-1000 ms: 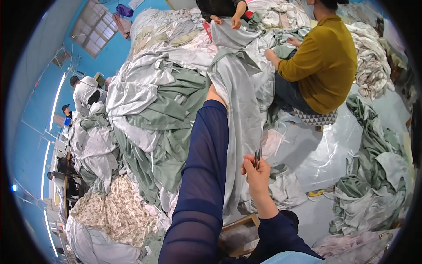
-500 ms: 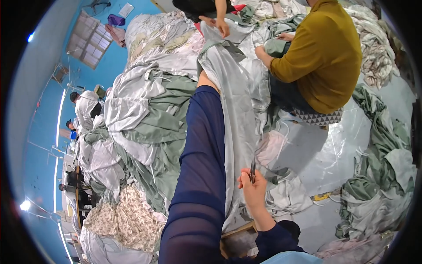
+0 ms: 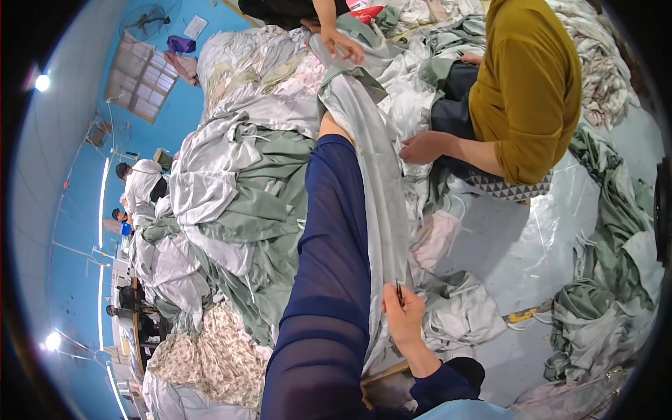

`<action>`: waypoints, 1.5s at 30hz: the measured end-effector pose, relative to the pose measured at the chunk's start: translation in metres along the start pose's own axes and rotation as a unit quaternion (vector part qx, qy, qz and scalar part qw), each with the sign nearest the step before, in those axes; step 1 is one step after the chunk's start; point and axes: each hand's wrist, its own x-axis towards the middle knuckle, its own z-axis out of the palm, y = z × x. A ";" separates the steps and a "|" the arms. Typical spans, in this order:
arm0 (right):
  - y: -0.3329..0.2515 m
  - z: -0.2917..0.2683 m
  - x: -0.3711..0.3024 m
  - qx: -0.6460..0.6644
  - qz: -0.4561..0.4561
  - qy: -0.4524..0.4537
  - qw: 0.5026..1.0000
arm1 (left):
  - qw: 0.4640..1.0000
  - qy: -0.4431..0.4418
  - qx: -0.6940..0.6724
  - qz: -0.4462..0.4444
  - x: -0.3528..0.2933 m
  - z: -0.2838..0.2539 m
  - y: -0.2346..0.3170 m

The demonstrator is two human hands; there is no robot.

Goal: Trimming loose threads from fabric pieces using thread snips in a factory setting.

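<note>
A long grey fabric strip (image 3: 374, 182) runs from twelve o'clock toward six: soft, light, slippery-looking, best gripped along its edge. The right hand (image 3: 404, 318) pinches what seem small snips (image 3: 399, 292) beside it. The left hand (image 3: 329, 127) is hidden under cloth; its grip cannot be told.

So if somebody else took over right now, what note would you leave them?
Left hand: arm stretched out, hand mostly hidden under the grey fabric strip, holding it up.
Right hand: pinches small snips at the strip's lower edge.
Strip runs from the far cloth pile to the lap.
Done: cannot tell how much of the edge is trimmed.
Left: probably the edge above the snips.
</note>
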 end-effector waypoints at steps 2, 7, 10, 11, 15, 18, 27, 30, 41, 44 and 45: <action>-0.018 0.019 -0.025 -0.010 0.005 -0.081 0.997 | 0.994 -0.103 0.012 -0.023 0.013 -0.001 0.093; -0.002 0.012 -0.005 -0.052 -0.008 -0.046 0.998 | 0.985 -0.143 0.100 -0.020 -0.006 0.041 0.050; -0.001 0.013 -0.003 -0.040 -0.010 -0.029 0.999 | 0.959 -0.075 0.268 0.050 -0.011 0.069 0.049; -0.001 0.012 0.000 -0.037 -0.018 -0.011 0.999 | 0.944 -0.052 0.318 0.071 -0.010 0.075 0.041; -0.001 -0.001 0.010 -0.072 -0.018 0.012 0.997 | 0.886 0.017 0.446 0.123 0.002 0.075 -0.013; -0.043 0.057 -0.059 0.049 -0.057 -0.157 0.985 | 0.912 0.256 0.316 0.054 0.011 0.043 0.250; -0.014 0.004 -0.009 -0.068 -0.092 0.051 0.992 | 0.877 0.223 0.309 -0.294 -0.174 0.110 0.007; -0.030 0.010 -0.023 -0.059 -0.080 0.048 0.994 | 0.880 0.226 0.261 -0.328 -0.281 0.092 0.016; -0.034 -0.005 -0.049 0.073 -0.042 0.085 0.993 | 0.731 0.436 0.230 -0.472 -0.728 0.102 -0.100; -0.020 0.002 -0.056 -0.016 -0.109 -0.002 0.994 | 0.743 0.422 0.190 -0.483 -0.764 0.186 -0.150; -0.028 0.007 -0.063 -0.039 -0.111 -0.020 0.993 | 0.758 0.401 0.199 -0.474 -0.762 0.217 -0.154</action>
